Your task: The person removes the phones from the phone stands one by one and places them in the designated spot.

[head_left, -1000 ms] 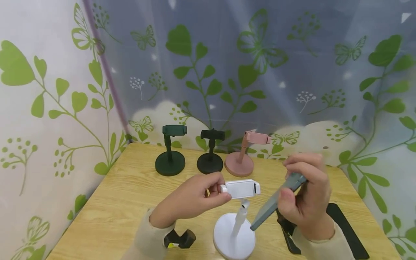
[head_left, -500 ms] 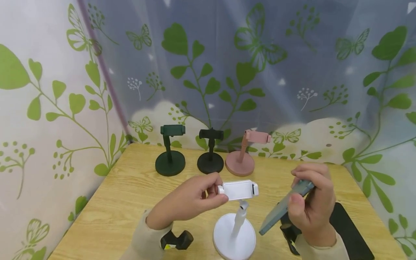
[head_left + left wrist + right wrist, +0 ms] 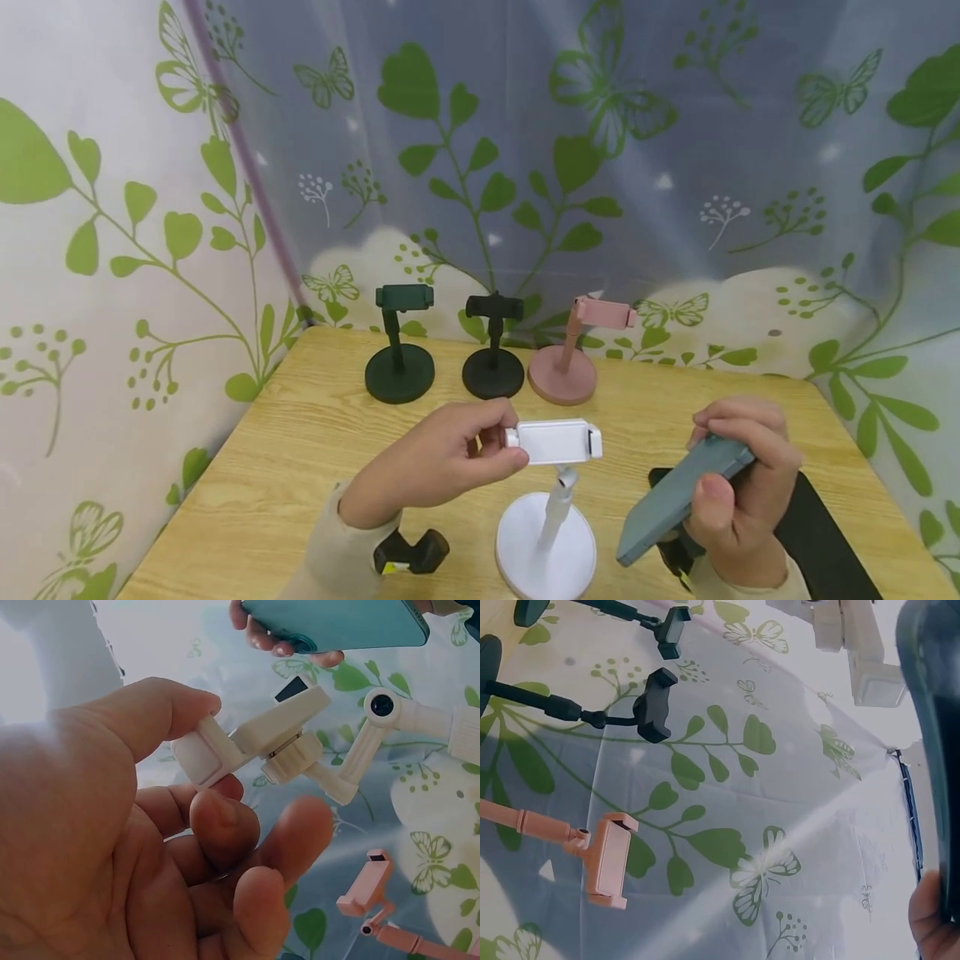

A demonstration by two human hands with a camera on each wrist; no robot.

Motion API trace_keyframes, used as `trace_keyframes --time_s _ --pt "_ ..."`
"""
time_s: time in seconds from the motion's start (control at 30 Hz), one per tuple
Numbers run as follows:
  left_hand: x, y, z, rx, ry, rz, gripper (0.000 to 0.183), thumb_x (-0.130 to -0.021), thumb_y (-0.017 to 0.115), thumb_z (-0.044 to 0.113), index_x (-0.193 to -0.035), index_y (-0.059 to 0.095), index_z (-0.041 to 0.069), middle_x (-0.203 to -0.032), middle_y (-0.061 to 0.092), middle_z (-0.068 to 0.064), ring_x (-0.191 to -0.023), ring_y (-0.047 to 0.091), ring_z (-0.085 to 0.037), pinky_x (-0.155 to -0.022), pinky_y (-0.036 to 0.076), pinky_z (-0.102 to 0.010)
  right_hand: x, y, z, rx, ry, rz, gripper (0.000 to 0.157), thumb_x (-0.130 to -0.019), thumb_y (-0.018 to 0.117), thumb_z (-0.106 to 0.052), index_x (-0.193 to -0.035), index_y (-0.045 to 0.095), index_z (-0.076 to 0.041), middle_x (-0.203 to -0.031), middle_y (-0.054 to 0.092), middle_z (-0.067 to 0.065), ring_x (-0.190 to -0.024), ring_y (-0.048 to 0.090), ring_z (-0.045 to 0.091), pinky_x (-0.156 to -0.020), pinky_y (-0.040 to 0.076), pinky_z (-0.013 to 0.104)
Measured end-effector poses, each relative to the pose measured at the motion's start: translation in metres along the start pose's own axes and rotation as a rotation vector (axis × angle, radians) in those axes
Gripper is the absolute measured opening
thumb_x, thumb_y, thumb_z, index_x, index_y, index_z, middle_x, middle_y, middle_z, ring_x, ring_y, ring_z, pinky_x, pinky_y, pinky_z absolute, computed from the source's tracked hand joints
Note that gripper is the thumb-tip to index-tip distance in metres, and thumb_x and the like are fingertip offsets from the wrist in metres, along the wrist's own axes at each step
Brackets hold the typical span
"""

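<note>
My left hand (image 3: pixel 450 454) pinches the left end of the clamp on a white phone stand (image 3: pixel 555 442); its round base (image 3: pixel 546 546) rests on the table. In the left wrist view, thumb and fingers hold the clamp's end piece (image 3: pixel 202 754). My right hand (image 3: pixel 750 483) grips a teal smartphone (image 3: pixel 682 496) by its edges, tilted, to the right of the white stand. The left wrist view shows the back of the phone (image 3: pixel 345 622) with its camera ring. At the right wrist view's edge, the phone (image 3: pixel 937 750) appears with one fingertip beside it.
A green phone stand (image 3: pixel 400 371), a black phone stand (image 3: pixel 493 372) and a pink phone stand (image 3: pixel 562 375) stand in a row at the table's back. A flat black object (image 3: pixel 825 542) lies under my right forearm. A patterned curtain (image 3: pixel 480 167) hangs behind the table (image 3: pixel 247 483).
My right hand has moved right with the smartphone, away from the white stand, and more of the phone's flat side shows. My left hand keeps its pinch on the clamp.
</note>
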State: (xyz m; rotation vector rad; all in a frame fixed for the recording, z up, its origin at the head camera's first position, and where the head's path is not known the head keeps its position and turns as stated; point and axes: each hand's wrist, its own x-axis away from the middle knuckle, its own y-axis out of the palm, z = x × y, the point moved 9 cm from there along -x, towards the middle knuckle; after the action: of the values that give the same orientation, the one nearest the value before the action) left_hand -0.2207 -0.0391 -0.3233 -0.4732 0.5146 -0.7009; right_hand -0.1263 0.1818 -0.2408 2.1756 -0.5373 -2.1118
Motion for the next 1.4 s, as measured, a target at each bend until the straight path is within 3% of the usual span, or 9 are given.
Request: trace_keyframes --time_s 0.2,0.53,0.87,1.23,1.4 --pt "-0.001 -0.002 0.003 -0.028 0.005 0.037 0.01 -0.1 0.069 0.025 -0.097 0.06 0.021 -0.078 0.056 0.01 -0.066 0.049 -0.006 -0.058 0.042 -0.022 0.0 -0.002 0.001 0.009 0.041 -0.031 0.036 -0.098 0.063 -0.016 -0.09 0.047 0.014 -0.084 0.052 0.023 -0.066 0.044 0.014 -0.064 0.039 0.014" --pt "-0.001 -0.003 0.003 -0.079 0.002 0.081 0.01 -0.098 0.069 0.024 -0.093 0.061 0.023 -0.074 0.053 0.01 -0.062 0.047 -0.005 -0.057 0.041 -0.022 0.002 -0.001 0.004 0.023 0.081 -0.152 0.032 -0.1 0.058 -0.014 -0.095 0.049 0.016 -0.089 0.054 0.022 -0.066 0.041 0.013 -0.061 0.033 0.017" --pt "-0.001 -0.002 0.008 -0.137 0.074 0.112 0.011 -0.1 0.068 0.028 -0.093 0.061 0.024 -0.072 0.048 0.012 -0.059 0.042 -0.004 -0.054 0.037 -0.021 0.002 -0.002 0.004 0.055 0.065 -0.182 0.034 -0.101 0.058 -0.016 -0.095 0.05 0.016 -0.089 0.054 0.021 -0.064 0.038 0.012 -0.058 0.03 0.017" --pt "-0.003 0.0 0.009 -0.146 0.094 0.104 0.014 -0.101 0.067 0.029 -0.091 0.06 0.024 -0.072 0.048 0.013 -0.061 0.044 -0.003 -0.054 0.039 -0.021 0.0 -0.004 0.002 0.093 0.054 -0.188 0.034 -0.102 0.058 -0.017 -0.094 0.051 0.015 -0.087 0.054 0.02 -0.063 0.037 0.011 -0.058 0.029 0.017" --pt "-0.004 0.0 0.008 -0.135 0.081 0.093 0.014 -0.101 0.067 0.03 -0.09 0.06 0.025 -0.073 0.049 0.013 -0.061 0.045 -0.004 -0.055 0.04 -0.022 0.009 -0.012 0.007 0.166 0.042 -0.259 0.037 -0.103 0.055 -0.019 -0.094 0.052 0.016 -0.087 0.053 0.022 -0.064 0.037 0.013 -0.062 0.03 0.019"
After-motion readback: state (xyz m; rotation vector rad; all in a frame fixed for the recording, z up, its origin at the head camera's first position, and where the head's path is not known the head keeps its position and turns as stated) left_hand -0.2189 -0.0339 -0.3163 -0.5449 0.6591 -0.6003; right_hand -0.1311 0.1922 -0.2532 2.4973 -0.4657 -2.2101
